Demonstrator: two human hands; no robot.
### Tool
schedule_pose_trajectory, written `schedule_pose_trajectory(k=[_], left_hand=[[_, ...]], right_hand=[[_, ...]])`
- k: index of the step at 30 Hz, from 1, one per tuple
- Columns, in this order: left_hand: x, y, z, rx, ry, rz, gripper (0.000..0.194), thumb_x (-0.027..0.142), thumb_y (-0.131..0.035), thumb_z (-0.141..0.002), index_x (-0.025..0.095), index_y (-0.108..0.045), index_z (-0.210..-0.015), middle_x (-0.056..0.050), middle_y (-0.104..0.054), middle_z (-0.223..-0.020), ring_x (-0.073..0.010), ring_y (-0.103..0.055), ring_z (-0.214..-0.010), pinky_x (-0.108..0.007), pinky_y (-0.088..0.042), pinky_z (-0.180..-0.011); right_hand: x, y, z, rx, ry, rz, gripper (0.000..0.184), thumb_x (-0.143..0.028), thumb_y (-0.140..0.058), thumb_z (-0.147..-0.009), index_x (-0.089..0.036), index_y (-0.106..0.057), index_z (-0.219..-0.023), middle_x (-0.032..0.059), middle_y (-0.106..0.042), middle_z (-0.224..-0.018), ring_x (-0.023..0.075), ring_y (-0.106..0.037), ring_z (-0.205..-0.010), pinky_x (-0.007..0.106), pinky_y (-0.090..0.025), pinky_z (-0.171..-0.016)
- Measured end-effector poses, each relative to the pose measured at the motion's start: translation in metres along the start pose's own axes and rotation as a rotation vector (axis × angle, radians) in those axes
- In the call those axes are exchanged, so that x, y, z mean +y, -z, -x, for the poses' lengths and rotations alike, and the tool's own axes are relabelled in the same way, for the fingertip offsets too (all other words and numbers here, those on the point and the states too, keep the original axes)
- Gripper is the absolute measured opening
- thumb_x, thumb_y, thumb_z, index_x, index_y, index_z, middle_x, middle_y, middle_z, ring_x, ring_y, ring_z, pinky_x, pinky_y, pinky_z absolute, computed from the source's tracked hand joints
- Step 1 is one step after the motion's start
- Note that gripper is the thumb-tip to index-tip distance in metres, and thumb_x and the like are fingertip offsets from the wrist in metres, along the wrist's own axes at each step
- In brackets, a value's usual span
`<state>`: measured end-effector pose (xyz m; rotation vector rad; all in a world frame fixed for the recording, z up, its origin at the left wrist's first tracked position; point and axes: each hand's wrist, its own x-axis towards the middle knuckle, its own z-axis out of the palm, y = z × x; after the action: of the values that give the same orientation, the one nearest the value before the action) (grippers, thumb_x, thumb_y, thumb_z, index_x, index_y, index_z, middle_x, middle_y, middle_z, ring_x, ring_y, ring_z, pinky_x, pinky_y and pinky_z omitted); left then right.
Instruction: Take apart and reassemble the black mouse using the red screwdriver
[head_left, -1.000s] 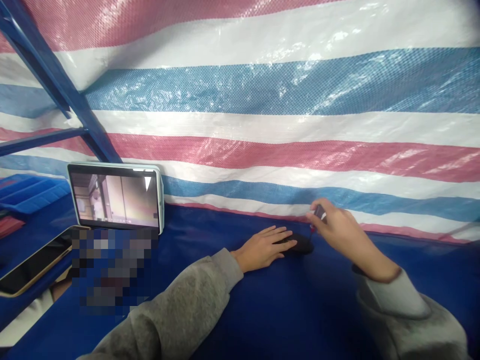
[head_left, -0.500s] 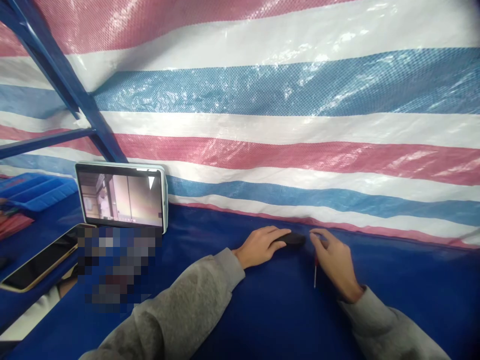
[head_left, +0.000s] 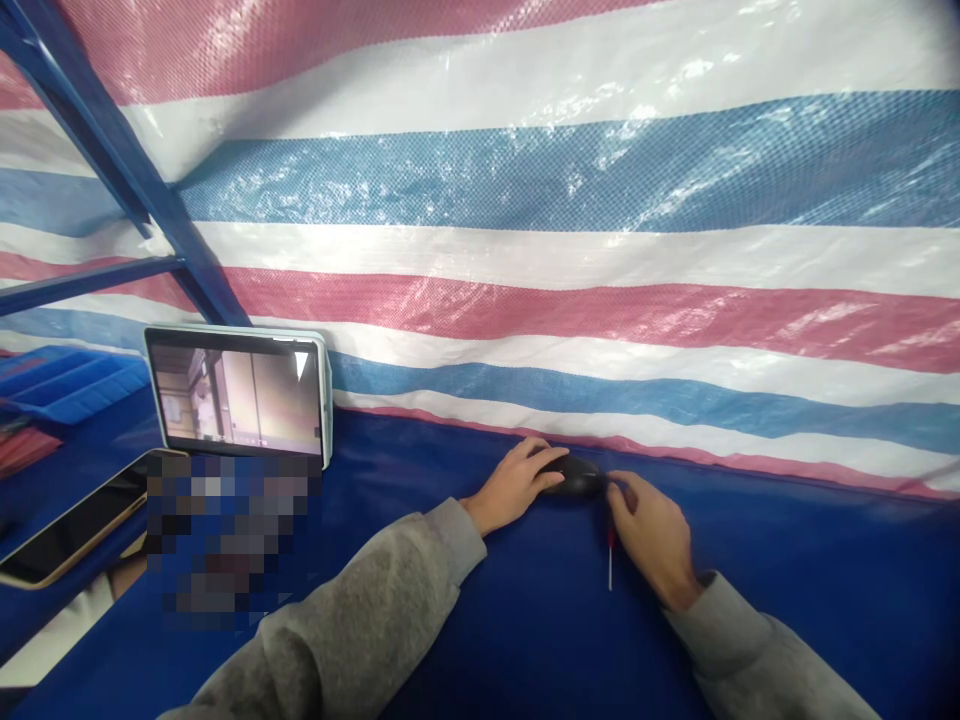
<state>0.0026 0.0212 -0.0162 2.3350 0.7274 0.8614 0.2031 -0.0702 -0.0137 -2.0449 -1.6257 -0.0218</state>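
My left hand (head_left: 517,484) grips the left end of a black computer mouse (head_left: 574,474) lying on the blue table surface (head_left: 525,620), fingers over its back and thumb along the near side. At the mouse's right end is my right hand (head_left: 651,525), closed, its thumb and forefinger tips right by the edge; whether they touch it I cannot tell. A small screwdriver (head_left: 610,558) sticks out below those fingers, its thin metal shaft pointing down toward me. Its handle is mostly hidden in the right hand.
A tablet (head_left: 240,395) playing a video stands at the left, a phone (head_left: 79,520) before it. Farther left are a blue compartment tray (head_left: 82,385) and red packets (head_left: 26,448). Striped plastic sheeting (head_left: 562,310) hangs behind the table; a blue metal frame (head_left: 127,170) rises at the left.
The screwdriver has come away from the mouse and swung to point toward me. My right hand has lowered and moved to the mouse's right end. My left fingers changed from lying spread to gripping it.
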Motion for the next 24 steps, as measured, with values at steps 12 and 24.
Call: schedule_pose_trajectory(k=[12, 24], left_hand=[[0.000, 0.001, 0.004, -0.038, -0.029, -0.137, 0.035, 0.029, -0.046, -0.102, 0.028, -0.055, -0.135, -0.005, -0.058, -0.133, -0.0191, -0.055, -0.123, -0.038, -0.045, -0.105], [0.008, 0.003, 0.009, 0.069, -0.043, -0.217, 0.026, 0.023, -0.048, -0.101, 0.022, -0.065, -0.121, -0.004, -0.067, -0.122, -0.0189, -0.062, -0.112, -0.036, -0.047, -0.096]], right_hand=[[0.003, -0.012, 0.002, -0.004, 0.279, -0.194, 0.042, -0.047, -0.045, -0.094, -0.023, -0.057, -0.127, 0.0118, -0.060, -0.124, 0.0273, -0.054, -0.118, 0.049, -0.043, -0.102], [0.004, -0.011, 0.002, 0.026, 0.294, -0.162, 0.044, -0.046, -0.050, -0.091, -0.022, -0.059, -0.126, 0.0116, -0.063, -0.117, 0.0275, -0.059, -0.111, 0.046, -0.048, -0.097]])
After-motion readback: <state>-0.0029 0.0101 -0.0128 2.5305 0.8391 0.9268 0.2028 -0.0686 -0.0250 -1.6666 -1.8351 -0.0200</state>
